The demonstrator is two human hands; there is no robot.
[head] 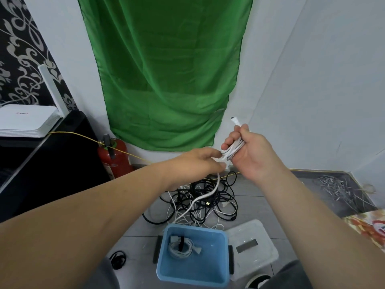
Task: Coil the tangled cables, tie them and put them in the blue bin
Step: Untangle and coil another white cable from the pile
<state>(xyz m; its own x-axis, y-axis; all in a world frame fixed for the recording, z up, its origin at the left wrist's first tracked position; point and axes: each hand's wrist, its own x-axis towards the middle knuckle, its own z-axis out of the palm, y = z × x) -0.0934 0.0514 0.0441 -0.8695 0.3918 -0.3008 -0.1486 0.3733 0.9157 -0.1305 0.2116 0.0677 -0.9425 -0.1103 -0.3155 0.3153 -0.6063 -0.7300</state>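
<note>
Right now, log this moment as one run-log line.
left hand: pinches white cable | right hand: grips coil | blue bin: holds one tied coil | tangle: on floor

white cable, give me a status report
Right hand grips white cable coil, left hand pinches its strand. Tail runs into tangled pile. Blue bin holds one tied coil, nothing over it.

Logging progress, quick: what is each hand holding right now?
Left hand: fingers pinch the white cable just below the coil.
Right hand: fingers curled round the coil.
</note>
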